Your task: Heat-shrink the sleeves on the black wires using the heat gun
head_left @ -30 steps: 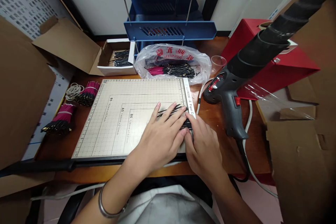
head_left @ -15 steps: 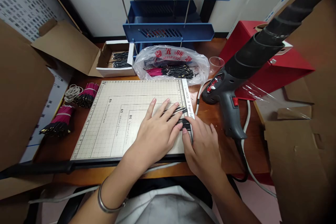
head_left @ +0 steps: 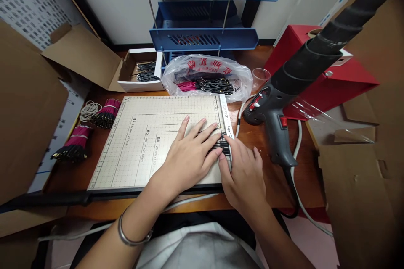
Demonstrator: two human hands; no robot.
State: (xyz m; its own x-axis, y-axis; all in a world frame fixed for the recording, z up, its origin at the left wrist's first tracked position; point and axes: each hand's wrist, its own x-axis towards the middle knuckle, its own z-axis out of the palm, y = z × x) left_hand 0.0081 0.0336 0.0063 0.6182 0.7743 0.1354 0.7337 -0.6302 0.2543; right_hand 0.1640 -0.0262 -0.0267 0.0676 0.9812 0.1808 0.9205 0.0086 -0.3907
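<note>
A row of thin black wires (head_left: 224,148) lies side by side on the right end of a cream paper cutter (head_left: 139,134), partly hidden under my hands. My left hand (head_left: 189,151) rests flat on the board, fingers spread, its fingertips and thumb over the wires. At the cutter's white edge strip (head_left: 224,111), my right hand (head_left: 244,168) has its thumb and index finger on either side of the row, gripping its ends. The cutter's black handle (head_left: 59,198) lies low along the near left side.
Banded magenta-and-black wire bundles (head_left: 74,143) lie left of the cutter. Behind it are an open white box (head_left: 139,86) of black wires, a plastic bag (head_left: 243,75) of wires and blue trays (head_left: 205,38). A heat gun (head_left: 277,130) and a red box (head_left: 350,88) stand right.
The stray black wires near my left fingertips have been drawn in toward the row, which is now more even. My hands have shifted only slightly, and the view has moved a little.
</note>
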